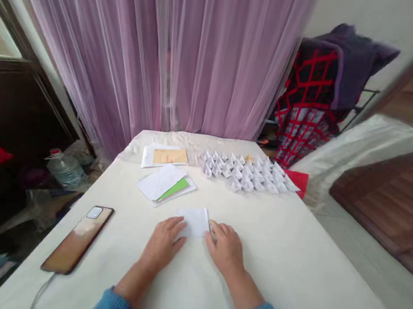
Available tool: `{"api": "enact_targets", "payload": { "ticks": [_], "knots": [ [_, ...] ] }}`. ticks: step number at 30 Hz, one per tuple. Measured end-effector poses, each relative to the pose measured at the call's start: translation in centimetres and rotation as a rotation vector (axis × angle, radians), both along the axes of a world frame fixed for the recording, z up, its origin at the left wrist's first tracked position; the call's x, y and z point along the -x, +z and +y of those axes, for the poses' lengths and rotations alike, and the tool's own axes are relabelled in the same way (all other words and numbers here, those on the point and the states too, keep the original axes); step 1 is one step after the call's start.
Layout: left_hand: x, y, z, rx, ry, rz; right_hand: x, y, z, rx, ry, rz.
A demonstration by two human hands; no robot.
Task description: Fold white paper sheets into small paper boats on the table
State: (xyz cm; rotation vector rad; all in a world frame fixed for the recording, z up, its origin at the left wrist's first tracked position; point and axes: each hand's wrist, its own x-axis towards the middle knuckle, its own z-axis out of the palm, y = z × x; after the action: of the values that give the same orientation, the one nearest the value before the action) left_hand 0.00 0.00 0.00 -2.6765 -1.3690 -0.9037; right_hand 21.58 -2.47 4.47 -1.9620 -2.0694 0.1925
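A small white sheet of paper (194, 222) lies on the white-covered table, between my two hands. My left hand (163, 242) rests palm down, its thumb and forefinger spread apart at the paper's left edge. At the right edge is my right hand (225, 248), with fingers slightly bent and thumb apart by the lower corner. Beyond the sheet, several folded white paper boats (249, 173) stand in rows, a yellowish one (249, 158) among them at the back.
Left of the boats lie white sheets (161, 181) with a green sheet (174, 189), and a tan envelope (170, 156) on white paper behind. A phone (77, 240) with a cable lies near the left edge. Red paper (297, 182) shows past the boats. Purple curtains (219, 55) hang behind.
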Motion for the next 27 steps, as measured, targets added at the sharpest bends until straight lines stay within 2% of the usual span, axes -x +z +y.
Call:
{"api": "enact_targets", "payload": {
  "ticks": [5,10,15,23,27],
  "knots": [
    [-0.3,0.0,0.2,0.03,0.006,-0.022,0.9,0.8,-0.4,0.098,-0.107,0.053],
    [-0.4,0.2,0.3,0.076,0.023,-0.025,0.7,1.5,1.3,0.259,-0.159,0.137],
    [-0.4,0.2,0.5,0.066,0.025,-0.032,0.4,1.6,2.6,0.306,-0.183,0.18],
    [-0.3,-0.2,0.5,0.019,0.013,-0.036,1.2,0.3,1.2,0.184,-0.195,0.256],
    [-0.1,-0.8,0.4,-0.034,0.011,-0.031,1.4,-0.2,1.9,0.119,-0.155,0.28]
  ]
}}
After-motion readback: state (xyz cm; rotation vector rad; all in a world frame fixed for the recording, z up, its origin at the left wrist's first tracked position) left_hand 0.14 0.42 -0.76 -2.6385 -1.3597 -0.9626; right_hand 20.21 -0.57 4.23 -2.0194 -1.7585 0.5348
